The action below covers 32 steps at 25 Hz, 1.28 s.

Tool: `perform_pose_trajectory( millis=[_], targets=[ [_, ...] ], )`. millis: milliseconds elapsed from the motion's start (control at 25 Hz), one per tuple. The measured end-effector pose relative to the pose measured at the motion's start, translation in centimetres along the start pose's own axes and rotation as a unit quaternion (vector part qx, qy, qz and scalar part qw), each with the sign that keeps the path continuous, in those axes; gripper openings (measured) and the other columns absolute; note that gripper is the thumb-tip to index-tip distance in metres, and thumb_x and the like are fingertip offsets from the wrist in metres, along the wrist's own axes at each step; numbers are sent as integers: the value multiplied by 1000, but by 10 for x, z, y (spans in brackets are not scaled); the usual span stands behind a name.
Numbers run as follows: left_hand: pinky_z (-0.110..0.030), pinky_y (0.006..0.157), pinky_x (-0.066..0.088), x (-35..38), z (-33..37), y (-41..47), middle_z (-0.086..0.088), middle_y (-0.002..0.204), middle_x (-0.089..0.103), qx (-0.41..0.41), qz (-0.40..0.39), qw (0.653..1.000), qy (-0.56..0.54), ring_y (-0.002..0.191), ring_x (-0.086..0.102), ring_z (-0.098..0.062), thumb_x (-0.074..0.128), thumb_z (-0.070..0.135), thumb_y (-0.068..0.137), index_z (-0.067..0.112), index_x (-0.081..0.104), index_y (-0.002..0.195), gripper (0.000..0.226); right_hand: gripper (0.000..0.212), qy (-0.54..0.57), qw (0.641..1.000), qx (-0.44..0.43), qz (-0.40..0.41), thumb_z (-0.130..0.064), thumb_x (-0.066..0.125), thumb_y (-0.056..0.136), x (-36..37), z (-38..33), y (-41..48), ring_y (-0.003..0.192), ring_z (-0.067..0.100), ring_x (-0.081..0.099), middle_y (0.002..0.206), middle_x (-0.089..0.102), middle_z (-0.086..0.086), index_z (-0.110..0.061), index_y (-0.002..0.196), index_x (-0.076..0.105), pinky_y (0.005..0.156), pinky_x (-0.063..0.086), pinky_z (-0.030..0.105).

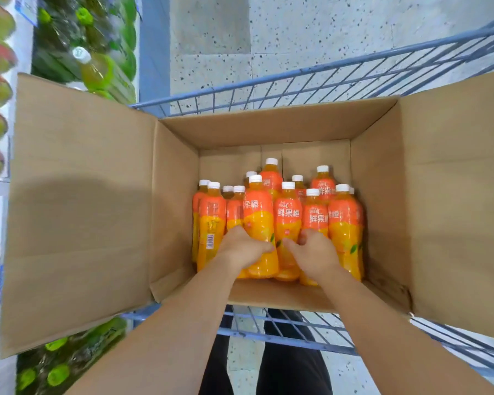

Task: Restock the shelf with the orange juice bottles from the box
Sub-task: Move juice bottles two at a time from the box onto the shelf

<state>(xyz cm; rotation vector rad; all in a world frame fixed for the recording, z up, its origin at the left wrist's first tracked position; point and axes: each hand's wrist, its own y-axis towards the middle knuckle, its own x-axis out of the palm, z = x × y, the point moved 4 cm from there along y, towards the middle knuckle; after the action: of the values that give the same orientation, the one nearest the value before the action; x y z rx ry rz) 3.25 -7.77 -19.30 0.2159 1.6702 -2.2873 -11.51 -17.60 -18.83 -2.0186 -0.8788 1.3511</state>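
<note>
Both hands reach into the box [268, 129] in the cart [268, 84]: the left hand [241, 248] wraps one upright bottle [259, 223], the right hand [314, 249] curls around its neighbour [288, 220]; both stand vertical, the shelf [0, 109] lies left

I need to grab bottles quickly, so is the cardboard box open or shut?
Open. The cardboard box has its flaps folded outward, and the orange juice bottles inside are in plain view.

White-capped orange juice bottles [287, 223] stand upright, clustered in the open box [268, 129]
</note>
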Motion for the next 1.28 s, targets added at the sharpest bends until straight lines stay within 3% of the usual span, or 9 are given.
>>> perform_pose_trajectory(
  millis=[200, 400, 480, 600, 760, 880, 960, 1120, 1280],
  targets=[
    [-38, 80, 56, -9, -8, 1, -4, 102, 61, 13, 11, 999, 27, 95, 62, -24, 85, 32, 71, 16, 55, 111, 53, 38, -56, 998, 10, 14, -48, 73, 83, 1, -13, 7, 72, 22, 62, 71, 62, 1, -11, 77, 65, 61, 43, 29],
    [-35, 70, 51, -16, -14, -11, -4, 98, 58, 26, 60, 995, 70, 88, 60, -24, 84, 25, 73, 13, 48, 110, 53, 32, -39, 999, 29, 18, -46, 77, 77, 3, -18, 6, 72, 22, 65, 75, 66, 1, -16, 75, 65, 53, 43, 26],
    [-36, 75, 50, -14, -16, -14, -1, 100, 54, 5, 65, 997, 41, 92, 57, -24, 85, 26, 73, 16, 40, 118, 64, 29, -21, 999, 44, 13, -40, 77, 76, 6, -19, 8, 76, 23, 67, 82, 68, 3, -14, 83, 65, 54, 47, 27],
    [-40, 84, 52, -9, -22, -11, -2, 105, 55, -21, 29, 999, -3, 100, 58, -25, 86, 27, 72, 18, 36, 120, 70, 52, 34, 998, 58, 22, -31, 76, 79, 14, -18, 4, 92, 27, 64, 102, 62, 6, -5, 116, 51, 66, 45, 30],
    [-47, 92, 54, -11, -28, -3, -4, 103, 64, -7, -33, 999, -12, 96, 63, -25, 81, 33, 66, 22, 56, 109, 50, 43, 119, 991, 53, 37, -24, 74, 83, 22, -7, -4, 78, 20, 63, 91, 60, 1, -11, 113, 46, 50, 38, 22],
    [-48, 90, 56, -16, -30, -6, -6, 99, 68, 12, -45, 998, -38, 93, 66, -27, 78, 34, 60, 23, 63, 105, 49, 41, 179, 982, 47, 40, -21, 75, 81, 24, -4, -7, 77, 15, 63, 89, 63, 0, -14, 110, 48, 53, 40, 23],
    [-46, 88, 57, -18, -34, -11, -8, 98, 68, 23, -39, 997, -59, 92, 67, -27, 79, 28, 66, 21, 62, 105, 43, 41, 205, 978, 41, 24, -20, 75, 79, 26, -3, -11, 78, 13, 63, 91, 66, 1, -16, 111, 50, 57, 43, 25],
    [-47, 92, 55, -27, -39, -28, -6, 108, 66, 46, -28, 992, -111, 99, 65, -23, 81, 19, 75, 26, 55, 121, 53, 33, 252, 967, 33, -9, -18, 74, 80, 21, -6, -22, 89, 23, 69, 95, 71, 3, -16, 110, 59, 75, 56, 36],
    [-47, 94, 56, -44, -34, -60, 1, 112, 68, 77, -1, 980, -182, 104, 67, -18, 85, 41, 75, 33, 55, 122, 57, 48, 266, 964, 5, -11, -22, 76, 81, -1, -21, -49, 96, 15, 65, 106, 65, -2, -23, 120, 50, 84, 56, 39]
  ],
)
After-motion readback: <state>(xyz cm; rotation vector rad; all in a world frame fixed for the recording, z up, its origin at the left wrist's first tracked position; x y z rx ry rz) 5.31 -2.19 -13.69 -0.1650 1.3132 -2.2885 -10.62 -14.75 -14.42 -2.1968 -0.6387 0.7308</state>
